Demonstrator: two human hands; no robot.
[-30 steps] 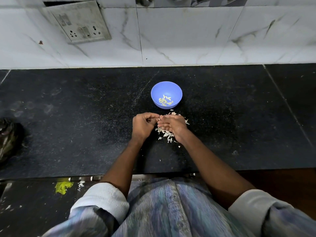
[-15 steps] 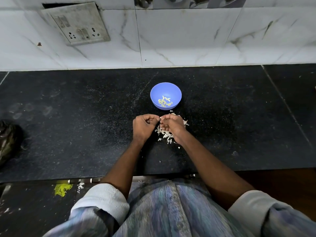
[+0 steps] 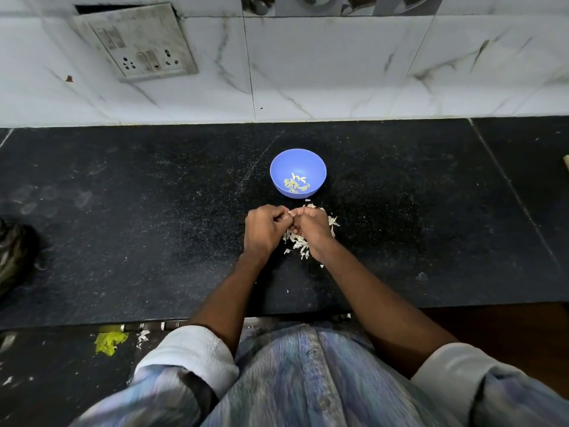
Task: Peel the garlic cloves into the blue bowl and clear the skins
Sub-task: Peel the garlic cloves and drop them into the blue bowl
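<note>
Garlic cloves (image 3: 296,184), peeled and pale yellow, lie in the bottom of the blue bowl (image 3: 278,174), which I see standing upright on the black counter (image 3: 123,211) just past centre, at twelve o'clock from my two hands. My left hand (image 3: 264,231) is curled into a loose fist, knuckles up, and my right hand (image 3: 312,226) is curled the same way at its three o'clock; the fingertips of both meet between them at something small and pale. I take it for a clove being worked, but it is too small for me to tell clove from skin, or which hand holds it. Garlic skins (image 3: 297,243) lie scattered on the counter under and around my right hand, from six o'clock of the bowl down towards my right wrist, with a few stray flakes nearer the counter's front edge. The nearest skins come just beside the bowl's base.

At ten o'clock on the tiled wall (image 3: 338,72) is a grimy switch plate (image 3: 135,41). A dark bag (image 3: 14,254) sits at nine o'clock at the counter's edge. At seven o'clock, below the counter, a yellow-green scrap (image 3: 109,342) lies on the floor.
</note>
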